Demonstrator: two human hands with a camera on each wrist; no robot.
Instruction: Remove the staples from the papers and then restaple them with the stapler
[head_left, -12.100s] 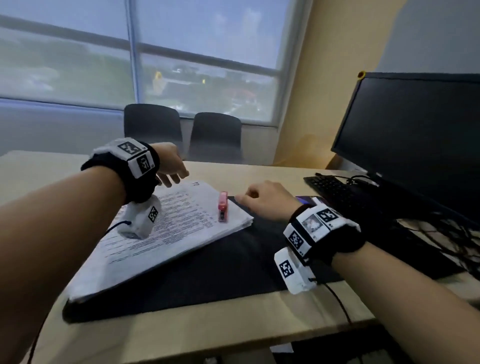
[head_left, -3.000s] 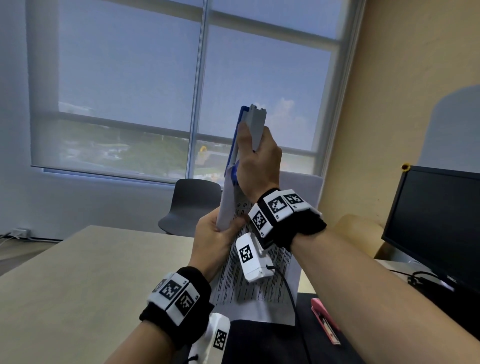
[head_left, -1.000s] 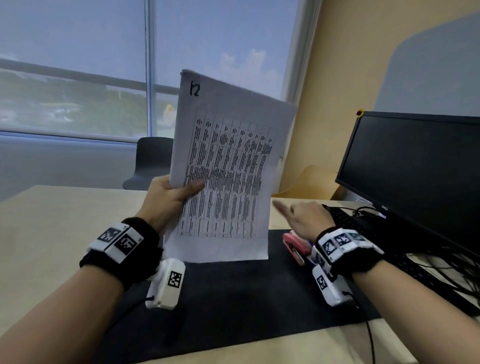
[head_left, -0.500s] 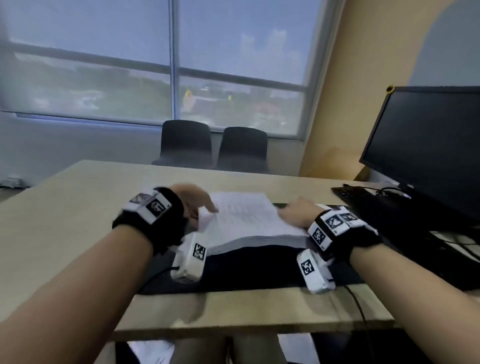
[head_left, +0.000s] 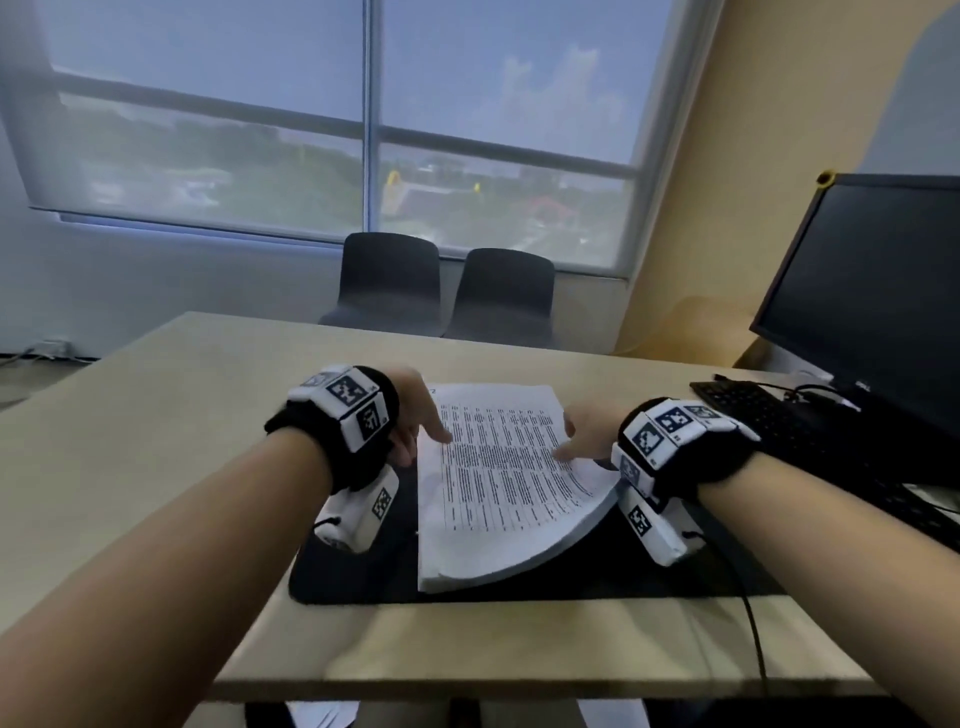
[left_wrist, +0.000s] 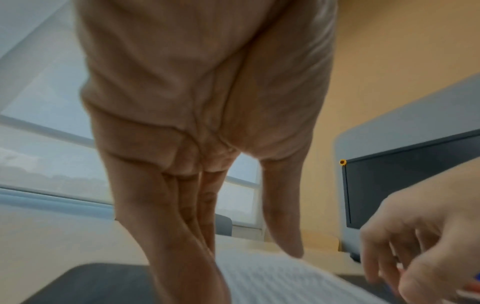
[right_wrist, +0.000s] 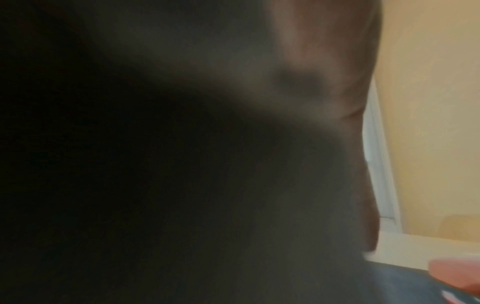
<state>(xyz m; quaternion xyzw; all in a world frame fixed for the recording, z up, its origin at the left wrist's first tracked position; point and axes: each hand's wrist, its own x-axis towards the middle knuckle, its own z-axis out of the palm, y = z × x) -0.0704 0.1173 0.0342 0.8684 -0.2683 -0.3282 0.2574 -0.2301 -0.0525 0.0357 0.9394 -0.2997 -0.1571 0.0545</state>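
Because the papers (head_left: 498, 483) are a thin, floppy sheaf, light and apt to fan or slide, I'd judge they are best pinched near a corner while lying flat on the dark mat (head_left: 597, 587) on the tabletop (head_left: 156, 415). A second ago the left hand (head_left: 415, 415) held them upright. Now it rests fingers straight on their left edge, and the right hand (head_left: 587, 431) lies loosely open on the right edge.

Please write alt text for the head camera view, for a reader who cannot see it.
Two hands lie on a stack of printed papers on a dark desk mat: the left hand on its left edge, the right hand on its right. A monitor and keyboard stand to the right.
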